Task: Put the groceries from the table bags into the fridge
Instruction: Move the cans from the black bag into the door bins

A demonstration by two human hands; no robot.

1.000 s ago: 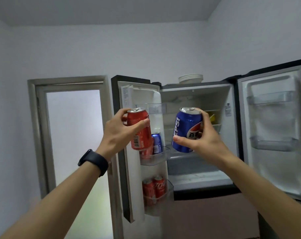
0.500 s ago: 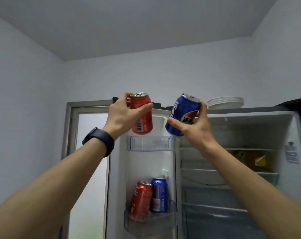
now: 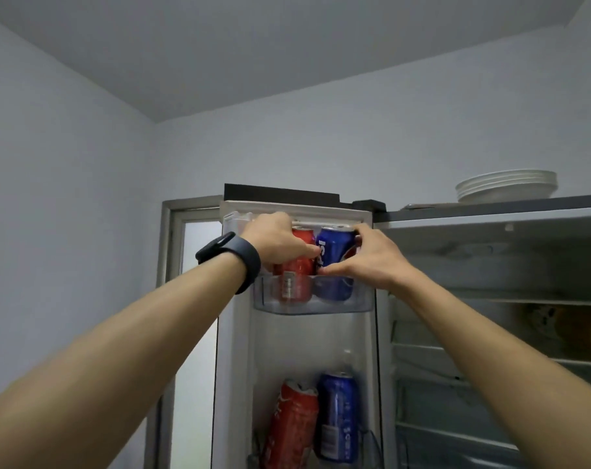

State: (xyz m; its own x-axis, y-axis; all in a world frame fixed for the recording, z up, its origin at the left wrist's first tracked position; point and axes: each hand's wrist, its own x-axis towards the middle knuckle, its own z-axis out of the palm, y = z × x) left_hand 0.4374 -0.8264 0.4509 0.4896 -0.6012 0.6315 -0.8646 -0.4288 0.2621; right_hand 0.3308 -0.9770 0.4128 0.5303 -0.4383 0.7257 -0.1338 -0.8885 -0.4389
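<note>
A red can (image 3: pixel 296 277) and a blue Pepsi can (image 3: pixel 334 262) stand side by side in the clear top bin (image 3: pixel 361 301) of the fridge's open left door (image 3: pixel 233 350). My left hand (image 3: pixel 277 242), a dark band on its wrist, grips the red can from the left. The blue can is held by my right hand (image 3: pixel 372 258), thumb in front and fingers over its top right. Both cans' lower halves show through the bin wall.
One bin lower, a tilted red can (image 3: pixel 289 431) and an upright blue can (image 3: pixel 338 418) share the door. The open fridge interior (image 3: pixel 490 333) with wire shelves lies right. White plates (image 3: pixel 505 186) sit stacked on the fridge top. A doorway (image 3: pixel 192 265) is behind.
Both hands moved forward and lowered the two cans from in front of the door's top edge into the top door bin. The camera has come closer.
</note>
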